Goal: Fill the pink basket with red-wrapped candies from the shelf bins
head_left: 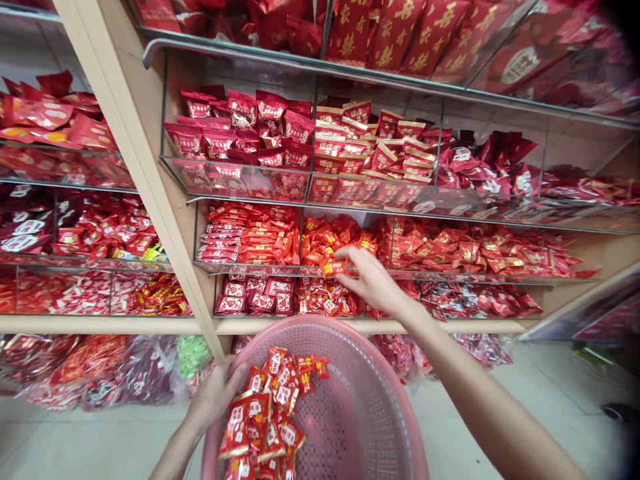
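My left hand [215,393] grips the left rim of a pink plastic basket [360,387], its thumb lying over the edge. Inside the basket, several red wrapped candies [280,400] are heaped toward the left side, with bare perforated wall on the right. My right hand [367,277] is raised above the far rim, in front of a shelf bin. Between its thumb and fingers is a small red candy with yellow lettering [334,267]. Behind it, similar red candies [325,233] fill the bin.
Wooden shelving with clear-fronted bins [235,177] spans the view, full of red packets. A wooden upright [145,167] divides it on the left. Bagged goods [130,367] lie under the bottom shelf, on the tiled floor [540,413]. A dark object [620,412] is at far right.
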Demonstrator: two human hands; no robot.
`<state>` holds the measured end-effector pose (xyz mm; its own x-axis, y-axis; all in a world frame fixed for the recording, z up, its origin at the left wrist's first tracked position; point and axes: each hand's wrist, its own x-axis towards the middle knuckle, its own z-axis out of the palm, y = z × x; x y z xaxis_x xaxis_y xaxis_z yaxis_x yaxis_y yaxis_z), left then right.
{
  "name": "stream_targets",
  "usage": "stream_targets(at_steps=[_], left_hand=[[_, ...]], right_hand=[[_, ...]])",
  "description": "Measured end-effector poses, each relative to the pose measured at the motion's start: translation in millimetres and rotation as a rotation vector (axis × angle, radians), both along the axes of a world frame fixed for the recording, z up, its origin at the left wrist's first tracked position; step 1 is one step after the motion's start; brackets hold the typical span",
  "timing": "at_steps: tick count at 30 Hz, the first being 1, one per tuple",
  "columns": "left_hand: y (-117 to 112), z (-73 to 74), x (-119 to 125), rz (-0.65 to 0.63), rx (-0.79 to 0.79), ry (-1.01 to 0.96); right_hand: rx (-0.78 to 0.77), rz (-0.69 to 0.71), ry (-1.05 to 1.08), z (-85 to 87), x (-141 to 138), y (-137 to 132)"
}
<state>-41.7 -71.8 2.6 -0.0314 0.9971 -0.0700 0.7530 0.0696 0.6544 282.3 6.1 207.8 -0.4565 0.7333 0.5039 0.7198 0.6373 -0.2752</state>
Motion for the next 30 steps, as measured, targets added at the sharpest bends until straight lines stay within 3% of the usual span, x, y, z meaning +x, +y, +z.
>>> stream_targets(at_steps=[2, 6, 10, 13, 16, 22, 26, 30], left_hand=[[18.9, 8.4, 8.7, -0.048, 0.005, -0.006], [52.3, 17.8, 34.4, -0.088, -0.004, 0.051], [62.9, 16.1, 49.1, -0.068, -0.04, 0.171], [61.0, 12.5, 48.9, -0.069, -0.025, 0.256], [58.1, 10.7, 47.2, -0.077, -0.012, 0.311], [54.5, 11.8, 51.3, -0.049, -0.027, 0.357], [50.8, 14.4, 54.7, -0.058, -0.039, 0.38], [45.0, 18.8, 55.3, -0.031, -0.057, 0.447]], right_hand=[[-0.111, 0.038, 0.076, -32.9, -2.6, -21.7], [-0.358, 0.148, 0.131, -119.8, -17.5, -44.1], [-0.548, 0.084, 0.126, -197.8, -32.4, -36.2], [-0.602, 0.007, 0.112, -232.4, -39.5, -26.1], [-0.587, -0.035, 0.111, -247.9, -43.4, -22.3], [-0.57, -0.034, 0.111, -255.5, -44.3, -26.7], [-0.563, -0.051, 0.103, -253.0, -41.9, -30.9], [-0.54, -0.045, 0.067, -238.3, -42.0, -34.1]])
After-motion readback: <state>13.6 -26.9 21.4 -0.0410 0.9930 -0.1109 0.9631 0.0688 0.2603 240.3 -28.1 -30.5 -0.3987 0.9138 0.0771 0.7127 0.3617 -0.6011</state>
